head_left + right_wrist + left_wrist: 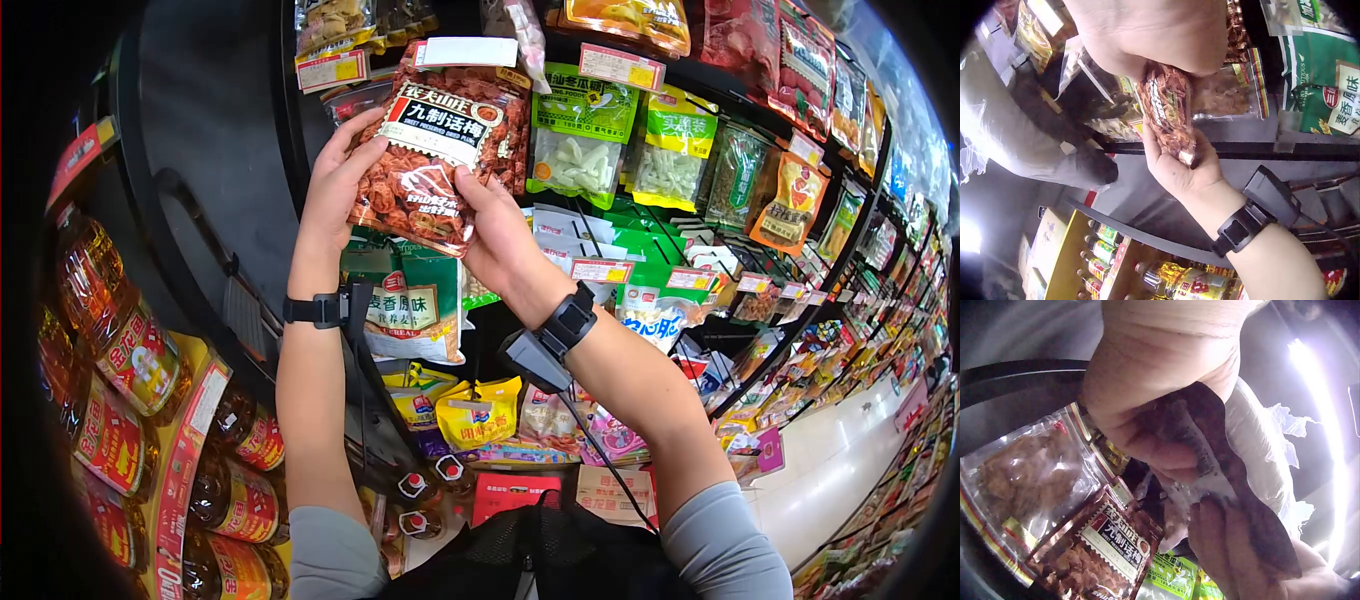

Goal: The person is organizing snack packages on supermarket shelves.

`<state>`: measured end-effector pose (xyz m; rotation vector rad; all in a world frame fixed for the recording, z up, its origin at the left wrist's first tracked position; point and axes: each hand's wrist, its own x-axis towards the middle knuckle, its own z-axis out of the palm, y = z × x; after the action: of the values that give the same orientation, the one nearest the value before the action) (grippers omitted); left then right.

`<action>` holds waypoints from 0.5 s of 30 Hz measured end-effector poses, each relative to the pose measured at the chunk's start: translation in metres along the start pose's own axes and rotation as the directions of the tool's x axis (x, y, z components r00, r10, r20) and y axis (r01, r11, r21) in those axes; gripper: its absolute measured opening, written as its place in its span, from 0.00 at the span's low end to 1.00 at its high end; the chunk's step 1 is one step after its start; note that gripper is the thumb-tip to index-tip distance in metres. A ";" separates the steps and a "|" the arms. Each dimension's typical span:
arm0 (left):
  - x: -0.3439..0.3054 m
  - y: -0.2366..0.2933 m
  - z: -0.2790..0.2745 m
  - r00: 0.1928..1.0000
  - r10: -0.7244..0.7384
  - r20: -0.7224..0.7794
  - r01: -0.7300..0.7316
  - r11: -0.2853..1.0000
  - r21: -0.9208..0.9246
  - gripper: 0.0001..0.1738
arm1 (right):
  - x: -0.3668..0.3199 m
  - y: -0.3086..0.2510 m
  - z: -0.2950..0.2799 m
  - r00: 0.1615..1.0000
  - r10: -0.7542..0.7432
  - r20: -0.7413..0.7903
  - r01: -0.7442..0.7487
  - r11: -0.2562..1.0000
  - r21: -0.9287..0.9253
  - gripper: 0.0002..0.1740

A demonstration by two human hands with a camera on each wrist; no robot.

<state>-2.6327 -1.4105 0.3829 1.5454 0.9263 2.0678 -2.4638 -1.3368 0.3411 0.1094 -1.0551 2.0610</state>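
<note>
A reddish-brown bag of preserved dried plums [420, 195] is held up by both hands in front of the shelf, its printed face toward the head camera. My left hand [335, 185] grips its left side, fingers over the front edge. At the lower right corner my right hand [505, 240] pinches it, thumb on the face and the other fingers hidden behind. In the right wrist view the bag [1169, 112] appears edge-on between both hands. A matching plum bag [1100, 550] hangs on the rack in the left wrist view, beside a clear bag of brown dried food [1035, 478].
Green winter melon candy bags [580, 135] hang right of the hands. Below is a green cereal bag [415, 310], with yellow snack bags [480, 412] lower down. Cooking oil bottles [130, 360] line the left display. Price tags [620, 68] jut from the rack. Aisle floor [840, 450] shows at right.
</note>
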 end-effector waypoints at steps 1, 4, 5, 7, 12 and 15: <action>0.003 -0.002 -0.001 1.000 0.004 0.014 -0.005 1.000 0.011 0.24 | 0.000 -0.001 -0.002 1.000 0.001 0.003 -0.001 1.000 0.002 0.14; 0.007 -0.004 0.000 1.000 0.005 0.006 -0.005 1.000 0.030 0.24 | 0.000 -0.007 0.000 1.000 0.010 0.008 -0.010 1.000 -0.002 0.13; 0.007 -0.005 0.002 1.000 0.002 -0.002 -0.002 0.999 0.035 0.24 | 0.000 -0.010 0.002 1.000 0.011 0.008 -0.011 1.000 -0.004 0.13; 0.008 -0.008 0.000 1.000 -0.020 -0.012 0.021 0.998 0.057 0.23 | 0.005 -0.009 -0.003 1.000 -0.001 -0.003 0.001 1.000 -0.025 0.15; 0.008 -0.026 -0.001 0.999 -0.045 -0.012 0.046 0.997 0.067 0.24 | 0.010 -0.017 -0.012 0.998 0.030 -0.064 -0.037 0.994 -0.104 0.13; 0.007 -0.037 0.001 0.997 -0.080 0.005 0.079 0.994 0.077 0.26 | 0.017 -0.023 -0.024 0.993 0.009 -0.118 -0.037 0.971 -0.236 0.13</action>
<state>-2.6366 -1.3794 0.3618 1.5280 1.0578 1.9910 -2.4530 -1.3021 0.3470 -0.1434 -1.2251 1.9198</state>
